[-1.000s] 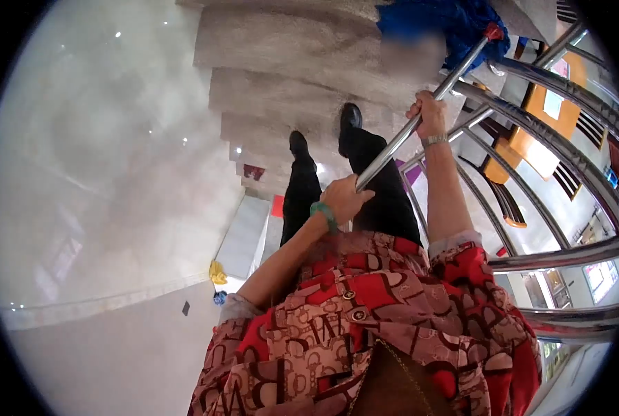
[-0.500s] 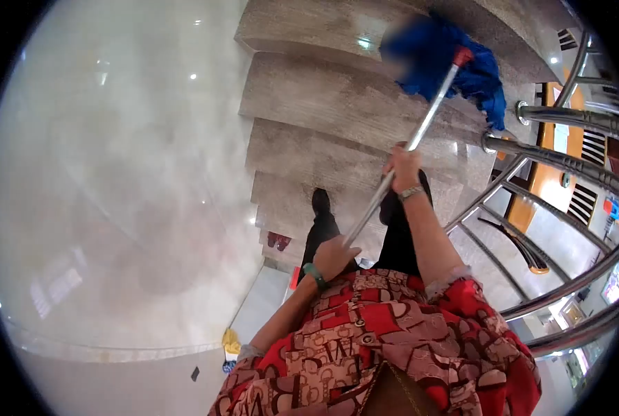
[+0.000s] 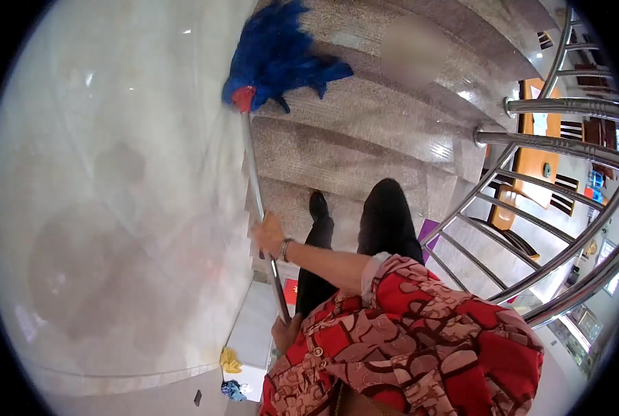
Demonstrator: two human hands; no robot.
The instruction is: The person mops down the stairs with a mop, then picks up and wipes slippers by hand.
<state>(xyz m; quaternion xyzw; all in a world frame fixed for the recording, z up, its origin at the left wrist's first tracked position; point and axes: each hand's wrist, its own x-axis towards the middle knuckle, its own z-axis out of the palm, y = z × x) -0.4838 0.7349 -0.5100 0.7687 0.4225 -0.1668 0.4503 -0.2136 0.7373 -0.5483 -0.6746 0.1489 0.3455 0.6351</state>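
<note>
the left hand hides the lower end of the handle, and a stair patch is blurred

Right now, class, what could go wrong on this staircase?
The steps shine in places; a shoe might slip if they are wet. The right hand and left hand both grip the mop handle, not the railing, so a stumble could be hard to catch. The mop head, close to the wall, might smear it.
</note>
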